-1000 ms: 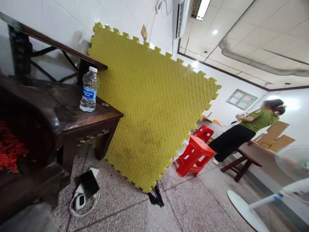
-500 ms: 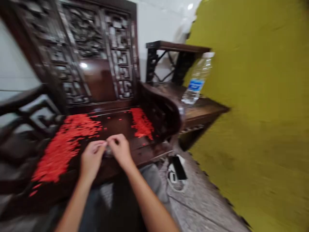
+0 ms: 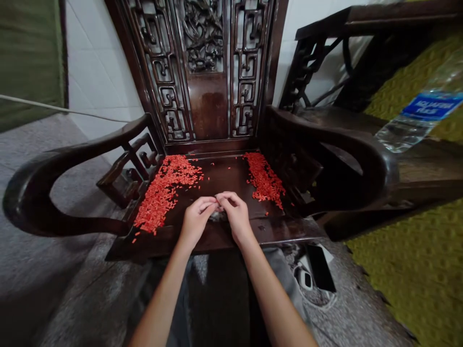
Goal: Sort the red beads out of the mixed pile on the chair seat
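My left hand (image 3: 196, 218) and my right hand (image 3: 236, 213) meet fingertip to fingertip above the front of a dark wooden chair seat (image 3: 226, 178). Both are closed in a pinch; whatever sits between the fingertips is too small to make out. Just below them shows a small greyish, shiny patch (image 3: 217, 216), partly hidden by the hands. Many small red pieces lie on the seat, in a larger left heap (image 3: 155, 200) and a smaller right heap (image 3: 265, 178). A few loose ones are scattered between the heaps.
Curved armrests (image 3: 32, 168) flank the seat, under a carved chair back (image 3: 208, 106). On a wooden side table (image 3: 427, 164) at right, a water bottle (image 3: 423, 113) stands tilted in view. On the floor lie a black phone (image 3: 321, 267), a small white device (image 3: 306, 279) and a cable (image 3: 325, 306).
The view has swung left and sharpened, so chair and hands appear further right and the left armrest shows in full. Both hands stay pinched together over the seat.
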### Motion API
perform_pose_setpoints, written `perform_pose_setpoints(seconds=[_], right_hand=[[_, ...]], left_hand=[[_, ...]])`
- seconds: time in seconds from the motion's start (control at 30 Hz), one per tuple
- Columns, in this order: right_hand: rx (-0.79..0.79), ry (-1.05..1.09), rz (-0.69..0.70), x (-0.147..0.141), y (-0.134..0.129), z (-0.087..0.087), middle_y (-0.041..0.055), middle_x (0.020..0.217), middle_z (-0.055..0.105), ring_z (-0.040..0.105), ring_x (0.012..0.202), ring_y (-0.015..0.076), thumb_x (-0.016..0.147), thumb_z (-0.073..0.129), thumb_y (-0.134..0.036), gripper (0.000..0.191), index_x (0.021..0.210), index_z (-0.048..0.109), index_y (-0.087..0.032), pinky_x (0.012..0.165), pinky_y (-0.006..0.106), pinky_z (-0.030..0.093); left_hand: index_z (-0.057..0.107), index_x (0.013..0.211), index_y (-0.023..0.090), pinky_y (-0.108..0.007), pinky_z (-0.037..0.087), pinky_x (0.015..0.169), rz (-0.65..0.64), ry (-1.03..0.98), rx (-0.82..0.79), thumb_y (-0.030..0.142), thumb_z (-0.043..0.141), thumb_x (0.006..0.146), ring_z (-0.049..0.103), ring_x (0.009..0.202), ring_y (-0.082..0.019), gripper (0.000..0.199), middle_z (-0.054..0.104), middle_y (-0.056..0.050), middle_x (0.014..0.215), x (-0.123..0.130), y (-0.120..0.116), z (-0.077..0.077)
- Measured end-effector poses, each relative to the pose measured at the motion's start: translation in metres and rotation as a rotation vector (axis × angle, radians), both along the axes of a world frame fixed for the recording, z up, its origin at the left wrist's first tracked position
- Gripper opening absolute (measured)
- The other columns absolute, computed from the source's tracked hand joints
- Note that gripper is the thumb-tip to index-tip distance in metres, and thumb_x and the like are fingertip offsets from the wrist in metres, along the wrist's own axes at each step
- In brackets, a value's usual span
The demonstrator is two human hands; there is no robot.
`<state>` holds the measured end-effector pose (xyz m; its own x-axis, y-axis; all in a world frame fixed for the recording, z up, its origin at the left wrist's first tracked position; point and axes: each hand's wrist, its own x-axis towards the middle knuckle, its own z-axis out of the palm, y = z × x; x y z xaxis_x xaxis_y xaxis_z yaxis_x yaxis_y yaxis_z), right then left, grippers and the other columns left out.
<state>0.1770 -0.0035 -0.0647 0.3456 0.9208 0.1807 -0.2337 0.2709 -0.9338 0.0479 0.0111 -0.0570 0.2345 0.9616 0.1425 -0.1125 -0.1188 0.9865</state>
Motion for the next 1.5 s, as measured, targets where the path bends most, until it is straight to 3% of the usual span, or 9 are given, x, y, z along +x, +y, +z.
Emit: perform_pose_setpoints(seconds=[0.3,0.7,1.2,1.5], right_hand=[[0.036,-0.034,0.009,0.002,-0.002,0.001,0.005,0.096,0.069,0.063,0.101,0.0223,0.084,0.072,-0.036,0.015,0.082,0.078,-0.023,0.093,0.034,0.049],[0.062,-0.168,0.016,0.002,-0.003,-0.001,0.0046,0.095,0.069,0.063,0.099,0.022,0.088,0.069,-0.036,0.016,0.083,0.077,-0.023,0.092,0.034,0.049],[0.105,-0.186,0.008,0.001,-0.007,0.006,0.0035,0.093,0.069,0.064,0.092,0.0192,0.091,0.07,-0.034,0.015,0.089,0.077,-0.022,0.086,0.031,0.049],[0.08,-0.256,-0.014,-0.002,-0.007,0.005,0.0039,0.093,0.07,0.064,0.09,0.0191,0.093,0.065,-0.035,0.018,0.091,0.076,-0.021,0.085,0.03,0.049]], left_hand=[[0.071,0.097,0.018,-0.033,0.059,0.085,0.051,-0.061,-0.009,0.039,0.079,0.083,0.074,0.086,-0.021,0.027,0.077,-0.006,0.097,0.001,-0.001,0.001],[0.07,0.101,0.018,-0.032,0.057,0.086,0.098,-0.079,0.003,0.042,0.075,0.088,0.072,0.091,-0.02,0.028,0.076,-0.007,0.1,-0.002,0.0,-0.002],[0.071,0.101,0.016,-0.03,0.055,0.082,0.063,-0.057,-0.01,0.045,0.068,0.093,0.069,0.085,-0.018,0.03,0.074,-0.006,0.095,-0.004,0.005,-0.012],[0.067,0.102,0.014,-0.037,0.058,0.087,0.19,-0.193,-0.018,0.038,0.075,0.088,0.074,0.087,-0.021,0.029,0.076,-0.011,0.102,-0.003,0.002,-0.003]])
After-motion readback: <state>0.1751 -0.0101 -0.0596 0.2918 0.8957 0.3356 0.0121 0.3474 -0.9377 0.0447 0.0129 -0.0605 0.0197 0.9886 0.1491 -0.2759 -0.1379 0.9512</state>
